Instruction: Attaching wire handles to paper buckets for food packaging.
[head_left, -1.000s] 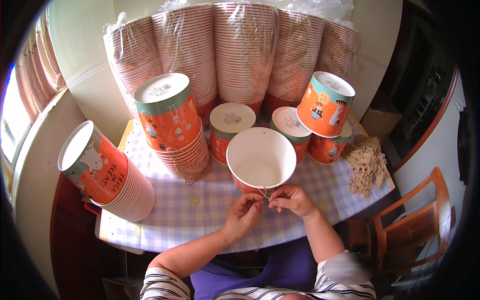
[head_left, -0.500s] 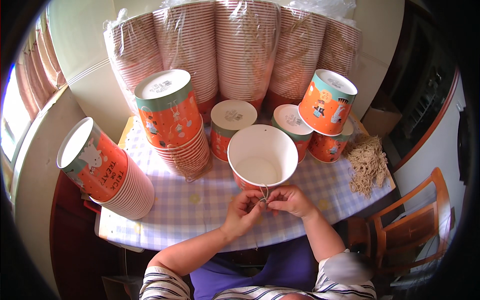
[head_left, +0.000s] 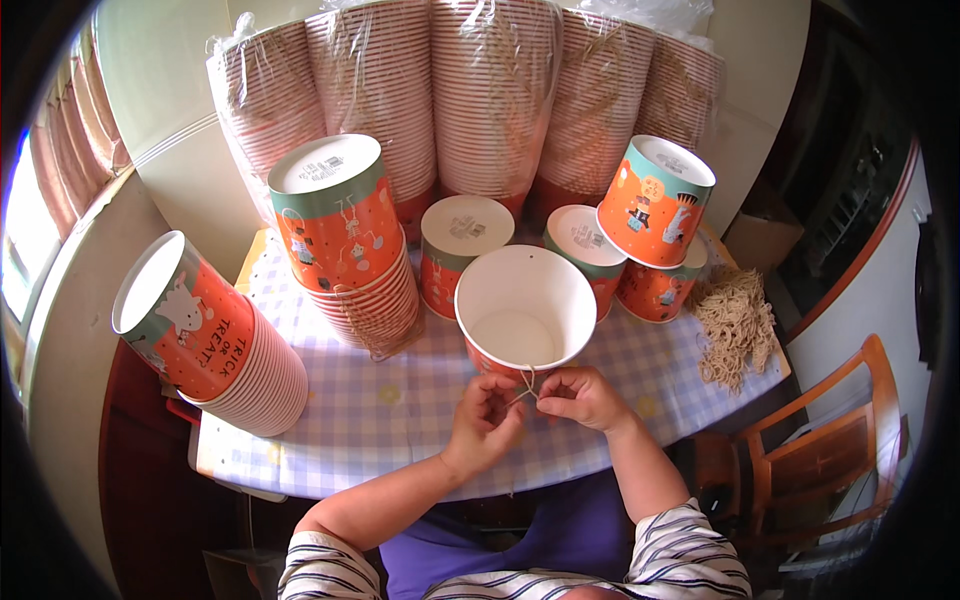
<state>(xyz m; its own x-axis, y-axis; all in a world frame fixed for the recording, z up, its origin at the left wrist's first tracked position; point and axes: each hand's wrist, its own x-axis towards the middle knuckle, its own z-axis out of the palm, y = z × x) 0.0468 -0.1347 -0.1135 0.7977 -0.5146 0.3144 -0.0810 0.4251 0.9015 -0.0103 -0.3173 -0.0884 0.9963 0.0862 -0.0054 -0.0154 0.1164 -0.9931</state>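
Observation:
An orange paper bucket (head_left: pixel 525 310) stands upright in front of me, its white inside facing up and a small hole at the far rim. From its near rim hangs a thin beige string (head_left: pixel 529 382), crossed over itself just below the rim. My left hand (head_left: pixel 487 418) pinches one end of the string between thumb and fingers. On the other side my right hand (head_left: pixel 582 400) pinches the other end. Both hands are close against the bucket's near side. Whether a knot has formed at the crossing is too small to tell.
Stacks of upturned buckets stand at the left (head_left: pixel 240 350) and middle left (head_left: pixel 345 240). Upturned single buckets (head_left: pixel 468 235) and a stacked pair (head_left: pixel 658 205) sit behind. A heap of beige strings (head_left: pixel 735 325) lies right. Wrapped bucket stacks (head_left: pixel 495 110) line the back; a wooden chair (head_left: pixel 825 440) stands right.
My hands have drawn slightly apart, pulling the string ends outward. The loop at the bucket's rim has become smaller and narrower. A blurred grey shape by my right sleeve is gone.

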